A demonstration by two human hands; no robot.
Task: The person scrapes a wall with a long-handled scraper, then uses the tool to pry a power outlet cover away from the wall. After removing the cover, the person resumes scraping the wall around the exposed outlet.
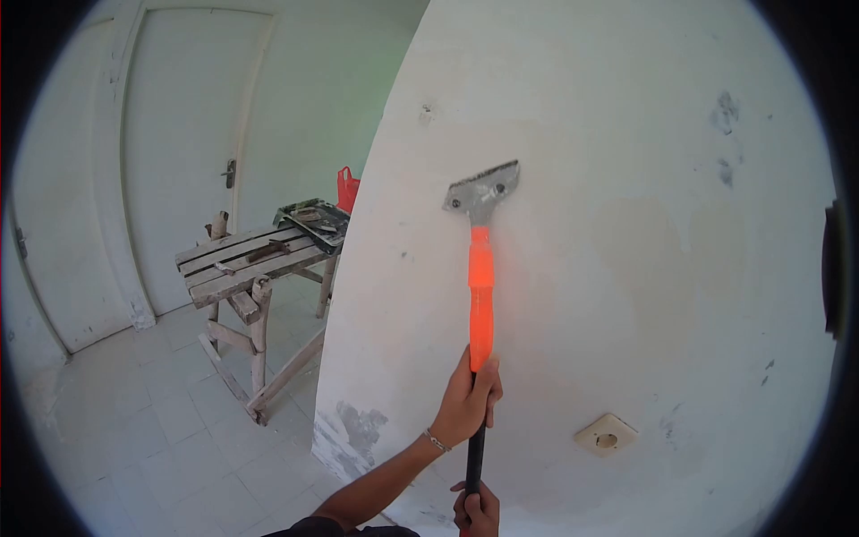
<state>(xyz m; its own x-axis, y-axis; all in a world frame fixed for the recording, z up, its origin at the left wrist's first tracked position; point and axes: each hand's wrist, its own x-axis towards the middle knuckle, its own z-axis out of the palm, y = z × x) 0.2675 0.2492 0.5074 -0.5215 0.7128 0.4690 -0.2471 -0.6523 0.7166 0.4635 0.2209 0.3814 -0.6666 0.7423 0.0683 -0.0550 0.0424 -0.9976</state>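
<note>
A long-handled scraper (481, 295) stands nearly upright in front of a pale wall (573, 331). Its wide grey metal head is at the top, tilted up to the right, against or close to the wall. Below the head the handle is bright orange, then black. My left hand (467, 398), with a bracelet at the wrist, is wrapped round the handle where orange meets black. Lower down, at the bottom edge of the view, my right hand (478, 510) grips the black part.
On the left, a wooden slatted bench (242, 259) holds a dark tray (327, 224) and some tools. Behind the tray is a red bag (347, 188). A socket (607, 435) sits low on the wall. A white door (188, 152) is at the back left, above a tiled floor (170, 421).
</note>
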